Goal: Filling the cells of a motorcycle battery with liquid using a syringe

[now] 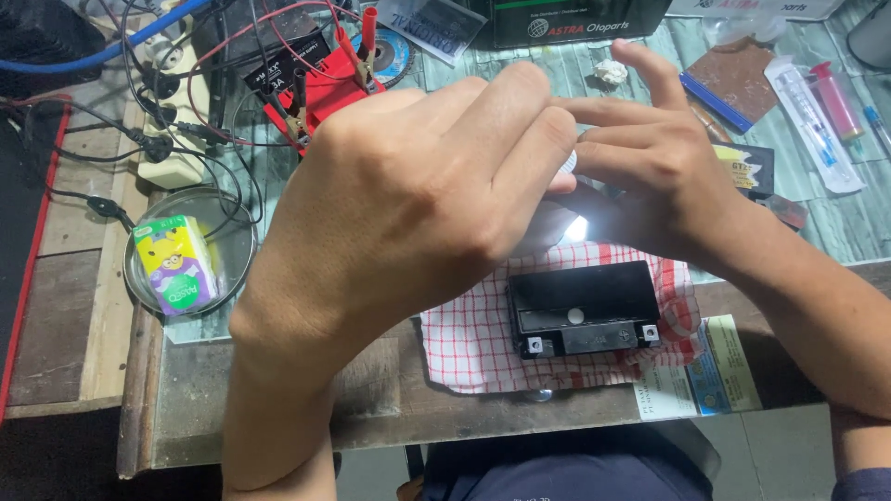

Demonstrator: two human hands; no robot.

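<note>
My left hand (408, 213) is raised close to the camera, fingers bent and meeting my right hand (650, 158) above the bench. Between the fingertips of both hands a small white object (569, 165) shows, mostly hidden, so I cannot tell what it is or which hand grips it. Below the hands a black rectangular battery (580, 311) with two terminals lies on a red-and-white checked cloth (464, 343).
A glass dish (232, 232) holds a small tissue pack (174, 264) at left. A red charger box (320, 97) with clip leads and a power strip (176, 130) sit behind. Syringes (817, 111) lie at right, leaflets (710, 376) near the front edge.
</note>
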